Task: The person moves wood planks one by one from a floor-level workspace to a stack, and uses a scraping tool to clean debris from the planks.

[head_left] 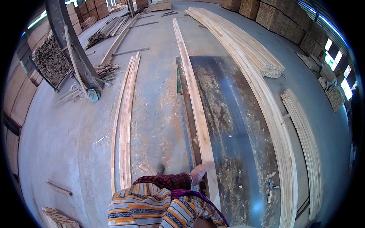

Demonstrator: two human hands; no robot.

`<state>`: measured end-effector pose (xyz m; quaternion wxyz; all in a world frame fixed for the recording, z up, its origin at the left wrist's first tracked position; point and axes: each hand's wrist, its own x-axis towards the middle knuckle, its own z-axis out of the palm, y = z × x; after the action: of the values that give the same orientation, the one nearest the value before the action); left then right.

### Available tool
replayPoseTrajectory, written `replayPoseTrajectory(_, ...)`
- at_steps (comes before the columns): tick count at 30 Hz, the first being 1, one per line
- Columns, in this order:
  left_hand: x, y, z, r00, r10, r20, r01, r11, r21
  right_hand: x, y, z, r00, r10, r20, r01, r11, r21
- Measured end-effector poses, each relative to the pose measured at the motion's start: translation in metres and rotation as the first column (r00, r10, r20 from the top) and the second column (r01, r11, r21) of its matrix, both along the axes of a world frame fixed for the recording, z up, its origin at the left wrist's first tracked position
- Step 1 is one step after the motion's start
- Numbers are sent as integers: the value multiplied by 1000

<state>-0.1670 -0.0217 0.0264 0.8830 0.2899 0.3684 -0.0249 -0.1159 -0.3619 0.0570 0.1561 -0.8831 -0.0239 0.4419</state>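
A long, pale wooden board [197, 108] lies lengthwise along the left side of a dark, scuffed worktable [235, 125]. My left hand [200, 173], in a pinkish glove below a dark red checked sleeve, grips this board near its close end. Its fingers reach over the board's top from the left edge and look slightly blurred. My right hand is out of sight. Patterned orange, grey and white cloth [140, 203] of my clothing fills the lower middle.
Long stacked boards [266, 110] run along the table's right side, with more strips [304, 152] beyond. A clamp-like metal tool [270, 190] lies on the table. On the floor at left are narrow boards [127, 125]; a steel post [74, 45] rises behind them.
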Motion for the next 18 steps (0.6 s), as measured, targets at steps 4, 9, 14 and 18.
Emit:
replayPoseTrajectory(4,25,70,-4,980,196,42,-194,980,-52,22,70,6,997,78,-14,-77,997,26)
replayPoseTrajectory(9,49,209,13,939,343,-4,-343,938,-56,53,203,15,985,171,-27,-170,984,47)
replayPoseTrajectory(14,67,359,29,920,392,25,-391,920,-34,82,366,28,976,219,-13,-218,975,37)
replayPoseTrajectory(18,89,483,26,926,358,122,-360,933,0,98,489,43,970,243,-32,-242,970,32)
